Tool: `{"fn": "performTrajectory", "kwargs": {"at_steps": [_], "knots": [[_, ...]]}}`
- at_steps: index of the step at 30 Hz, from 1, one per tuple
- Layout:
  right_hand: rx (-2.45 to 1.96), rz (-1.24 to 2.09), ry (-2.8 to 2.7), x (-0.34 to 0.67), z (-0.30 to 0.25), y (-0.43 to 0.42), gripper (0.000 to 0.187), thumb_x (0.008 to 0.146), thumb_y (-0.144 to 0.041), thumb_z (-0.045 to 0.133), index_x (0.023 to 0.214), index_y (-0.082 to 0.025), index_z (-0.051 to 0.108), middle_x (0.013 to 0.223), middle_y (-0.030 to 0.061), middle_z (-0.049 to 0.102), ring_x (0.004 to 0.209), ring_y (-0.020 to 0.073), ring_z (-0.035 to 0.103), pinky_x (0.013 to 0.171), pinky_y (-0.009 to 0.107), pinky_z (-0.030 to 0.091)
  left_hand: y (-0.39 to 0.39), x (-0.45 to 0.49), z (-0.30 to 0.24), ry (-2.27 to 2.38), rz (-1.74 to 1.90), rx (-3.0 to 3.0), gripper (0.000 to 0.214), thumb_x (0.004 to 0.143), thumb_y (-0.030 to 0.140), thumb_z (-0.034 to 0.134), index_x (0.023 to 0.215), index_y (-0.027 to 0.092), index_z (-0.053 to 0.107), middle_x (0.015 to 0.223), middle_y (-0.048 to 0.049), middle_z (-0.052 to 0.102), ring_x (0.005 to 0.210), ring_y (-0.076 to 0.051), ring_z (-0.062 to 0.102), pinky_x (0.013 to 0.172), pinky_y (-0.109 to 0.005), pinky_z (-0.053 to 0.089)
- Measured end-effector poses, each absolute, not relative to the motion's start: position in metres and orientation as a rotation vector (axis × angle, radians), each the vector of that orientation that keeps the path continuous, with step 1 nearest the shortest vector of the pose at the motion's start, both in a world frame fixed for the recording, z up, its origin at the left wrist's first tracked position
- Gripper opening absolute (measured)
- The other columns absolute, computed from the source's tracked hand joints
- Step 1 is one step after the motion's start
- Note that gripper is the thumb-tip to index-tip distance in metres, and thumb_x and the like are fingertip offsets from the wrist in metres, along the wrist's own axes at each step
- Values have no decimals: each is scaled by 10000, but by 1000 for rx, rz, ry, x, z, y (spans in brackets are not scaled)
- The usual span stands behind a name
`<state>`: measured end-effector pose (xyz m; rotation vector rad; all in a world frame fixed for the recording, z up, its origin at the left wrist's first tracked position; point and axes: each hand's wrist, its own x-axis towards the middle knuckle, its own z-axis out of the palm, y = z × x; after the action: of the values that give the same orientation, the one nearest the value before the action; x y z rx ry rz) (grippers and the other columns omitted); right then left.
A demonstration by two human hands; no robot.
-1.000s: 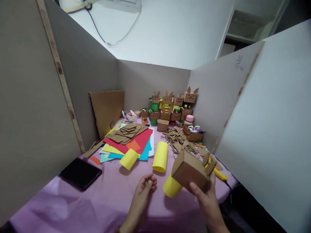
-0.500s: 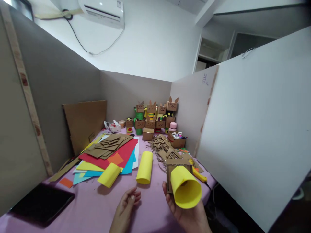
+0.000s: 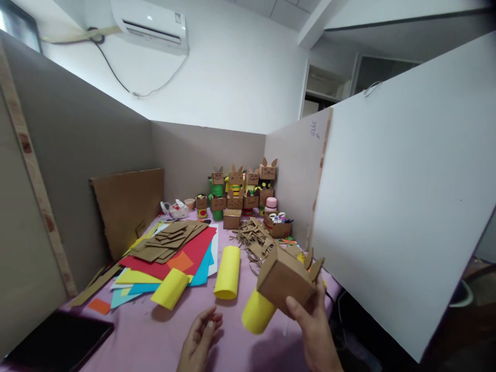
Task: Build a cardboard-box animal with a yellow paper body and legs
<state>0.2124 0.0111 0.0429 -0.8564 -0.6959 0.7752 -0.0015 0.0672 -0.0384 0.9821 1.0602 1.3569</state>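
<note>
My right hand grips a cardboard box figure, thumb on its near side. The box is tilted, and two pointed cardboard ears stick out at its right end. A yellow paper tube joined to the box points down and left. My left hand hovers over the front of the table, fingers loosely curled and apart, with nothing seen in it. Ahead of it, a second yellow paper tube lies on the cloth. Farther left, a shorter yellow paper roll rests by the coloured sheets.
Coloured paper and cut cardboard pieces are stacked at left, above a dark tablet. Cardboard scraps and a box of pens lie right of centre. Finished animal figures line the back. Partition walls enclose the table.
My right hand has turned the figure over: the tube's open end faced me, and now the box's closed side does, with the tube pointing down-left. My left hand has barely moved.
</note>
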Motion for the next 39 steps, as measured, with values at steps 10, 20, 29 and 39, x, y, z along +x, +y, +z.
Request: {"fn": "performTrajectory", "kwargs": {"at_steps": [10, 20, 29, 39], "knots": [[-1419, -157, -1211, 193, 29, 35, 1084, 701, -408, 734, 1498, -110, 62, 1415, 304, 408, 1273, 453, 446, 990, 631, 404, 40, 50, 24, 1141, 1334, 1627, 891, 742, 541, 654, 1426, 100, 291, 1529, -220, 302, 1409, -357, 294, 1135, -528, 291], [-1239, 367, -1292, 181, 32, 17, 1086, 662, -374, 752, 1503, -269, 72, 1514, 159, 335, 1363, 364, 364, 1085, 569, 319, 51, 47, 78, 920, 1397, 1208, 1159, 622, 401, 786, 1493, 117, 76, 1495, -226, 355, 1390, -364, 327, 1133, -473, 294], [-862, 1136, -973, 216, 58, 9, 908, 720, -612, 692, 1436, -262, 257, 1435, 133, 457, 1327, 260, 431, 1079, 420, 319, 56, 13, 93, 692, 1280, 1155, 982, 688, 328, 747, 1494, 204, 200, 1336, -145, 584, 1230, -310, 544, 1013, -425, 444], [-697, 1171, -1093, 206, 72, 10, 1052, 669, -341, 832, 1485, -305, 170, 1354, 111, 569, 1238, 252, 531, 1028, 431, 375, 45, 22, 89, 600, 1265, 1238, 976, 681, 307, 790, 1486, 281, 239, 1417, -130, 497, 1297, -313, 467, 1013, -406, 433]]}}
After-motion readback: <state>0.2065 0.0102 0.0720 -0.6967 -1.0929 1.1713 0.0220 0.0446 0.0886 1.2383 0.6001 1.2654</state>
